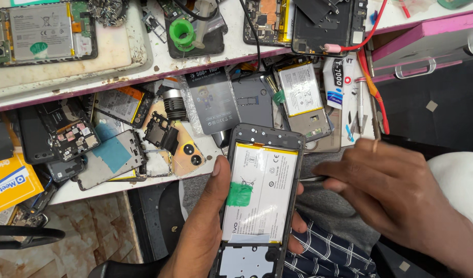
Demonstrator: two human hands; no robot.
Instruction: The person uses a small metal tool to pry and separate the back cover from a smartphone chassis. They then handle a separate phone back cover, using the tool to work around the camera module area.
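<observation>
Two hands — left (pixel 205 226) grips opened phone (pixel 259 201), right (pixel 396 190) beside it.

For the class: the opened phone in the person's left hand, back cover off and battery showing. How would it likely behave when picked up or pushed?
The opened phone is flat and rigid-framed, so probably stiff and unlikely to roll. Its exposed battery suggests some weight for its size and fragility. The left hand grips its edges, so it may be slippery.
</observation>
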